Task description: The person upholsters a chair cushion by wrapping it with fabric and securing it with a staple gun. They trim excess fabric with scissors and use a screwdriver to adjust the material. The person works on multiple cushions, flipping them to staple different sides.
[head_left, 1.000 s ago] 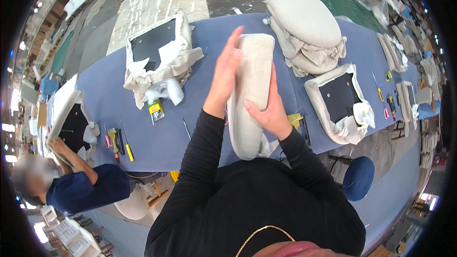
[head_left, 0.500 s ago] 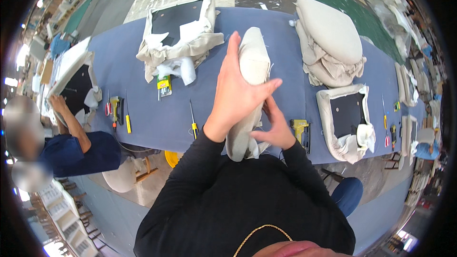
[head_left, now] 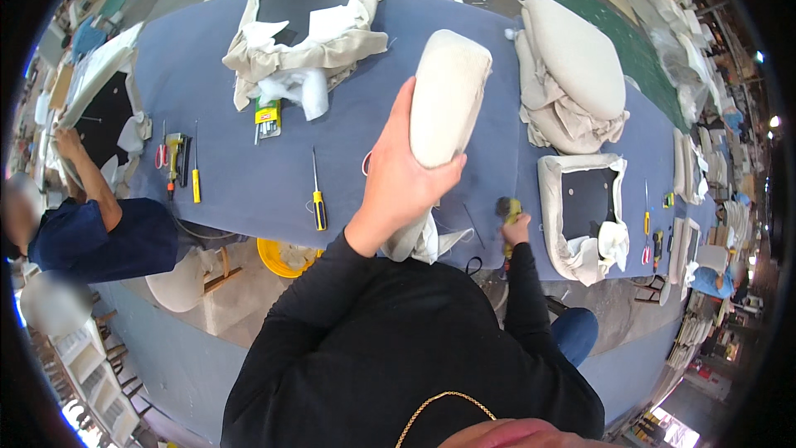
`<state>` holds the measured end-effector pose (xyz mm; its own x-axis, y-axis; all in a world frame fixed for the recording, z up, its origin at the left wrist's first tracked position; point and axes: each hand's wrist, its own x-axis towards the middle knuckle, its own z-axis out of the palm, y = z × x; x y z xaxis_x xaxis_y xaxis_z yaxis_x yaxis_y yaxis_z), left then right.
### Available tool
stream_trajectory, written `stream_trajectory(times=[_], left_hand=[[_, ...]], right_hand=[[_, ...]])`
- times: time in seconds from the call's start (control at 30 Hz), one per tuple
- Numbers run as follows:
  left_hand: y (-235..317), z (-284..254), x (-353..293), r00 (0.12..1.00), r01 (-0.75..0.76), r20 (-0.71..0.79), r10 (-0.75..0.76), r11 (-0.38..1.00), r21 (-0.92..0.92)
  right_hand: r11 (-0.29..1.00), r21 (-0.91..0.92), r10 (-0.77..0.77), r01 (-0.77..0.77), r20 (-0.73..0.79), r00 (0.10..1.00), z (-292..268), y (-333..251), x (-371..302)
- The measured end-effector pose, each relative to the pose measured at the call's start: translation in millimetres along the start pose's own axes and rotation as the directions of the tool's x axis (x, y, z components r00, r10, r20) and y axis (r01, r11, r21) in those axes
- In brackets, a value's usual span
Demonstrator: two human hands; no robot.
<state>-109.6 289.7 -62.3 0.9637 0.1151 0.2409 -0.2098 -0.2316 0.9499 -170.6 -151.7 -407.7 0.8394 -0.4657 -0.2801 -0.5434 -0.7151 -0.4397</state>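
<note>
A beige upholstered cushion [head_left: 448, 87] stands on edge in front of my chest, with loose fabric hanging from its lower end. My left hand [head_left: 400, 176] is wrapped round its side, thumb across the near face. Off to the right, by the table's near edge, my right hand [head_left: 517, 231] is closed on the yellow and black staple gun [head_left: 508, 209]. A screwdriver [head_left: 319, 203] with a yellow and black handle lies left of my left hand. The cushion's far side is hidden.
On the blue-grey table [head_left: 348, 141] rest upturned seats [head_left: 307, 12] and another upturned seat [head_left: 582, 203]. Stacked cushions [head_left: 576, 54] stand at the far right. A co-worker's hand [head_left: 70, 145] touches a seat at left. A yellow bucket [head_left: 282, 257] is below the near edge.
My right hand has left the cushion, moved right and taken hold of the staple gun. My left hand has kept the cushion and turned its broader face toward me.
</note>
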Motion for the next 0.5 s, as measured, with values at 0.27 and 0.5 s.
stream_trajectory(times=[0.27, 0.5], left_hand=[[-2, 10, 5, 0.996, -0.086, -0.029, 0.089, 0.991, 0.100], [5, 11, -11, 0.998, -0.055, 0.036, 0.052, 0.992, 0.113]], right_hand=[[0.661, 0.450, -0.655, 0.600, -0.045, 0.755, -249, -294, -134], [0.339, -0.045, -0.935, 0.940, 0.093, 0.342, -311, -369, -196]])
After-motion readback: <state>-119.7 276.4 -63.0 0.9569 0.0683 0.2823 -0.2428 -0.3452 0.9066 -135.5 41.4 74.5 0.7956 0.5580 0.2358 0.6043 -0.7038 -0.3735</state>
